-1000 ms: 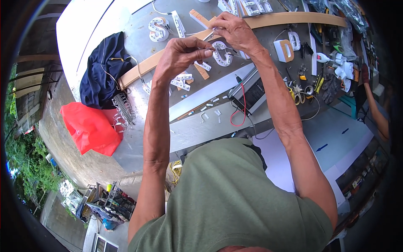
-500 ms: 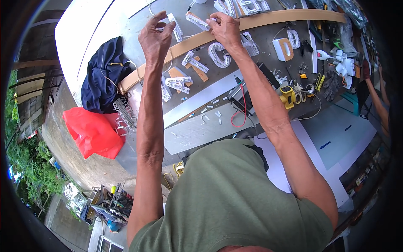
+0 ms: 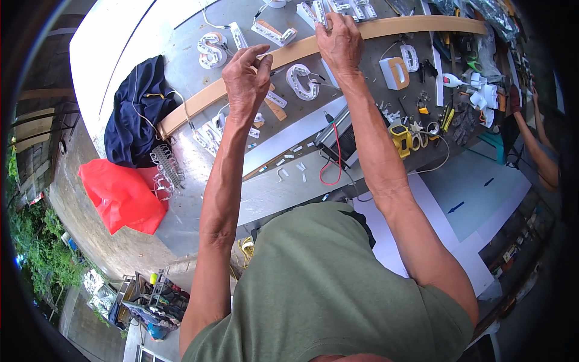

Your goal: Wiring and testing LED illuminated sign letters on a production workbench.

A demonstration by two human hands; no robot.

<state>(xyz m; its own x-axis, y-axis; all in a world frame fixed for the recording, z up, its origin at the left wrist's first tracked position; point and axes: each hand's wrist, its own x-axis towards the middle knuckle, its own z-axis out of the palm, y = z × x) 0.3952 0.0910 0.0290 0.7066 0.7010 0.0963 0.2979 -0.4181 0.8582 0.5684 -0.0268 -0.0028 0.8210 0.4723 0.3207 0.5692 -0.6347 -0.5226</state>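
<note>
My left hand (image 3: 246, 81) hovers over the long brown strip (image 3: 386, 28), fingers bent, thumb and forefinger apart; I make out nothing held. Farther right, my right hand (image 3: 341, 45) has its fingers closed and pointing down at the edge of a white N-shaped letter (image 3: 306, 13) fitted with small lights. Whatever those fingertips hold is hidden. Between the hands lies an L-shaped letter (image 3: 271, 33) with a wire. An S-shaped letter (image 3: 212, 50) and a straight bar-shaped one (image 3: 238, 36) lie beyond my left hand. A C-shaped letter (image 3: 301, 82) sits on the near side of the strip.
At left lie dark blue cloth (image 3: 136, 114) and a red plastic bag (image 3: 123, 196). A power unit (image 3: 335, 139) with a red lead stands near me. A yellow tool (image 3: 400, 139), tape rolls and a D-shaped letter (image 3: 395, 73) are at right. Another person's arm (image 3: 537, 139) shows far right.
My left hand has moved right and nearer to me, uncovering the S-shaped letter. My right hand has left the L-shaped letter and moved right to the N-shaped one. The view has shifted slightly.
</note>
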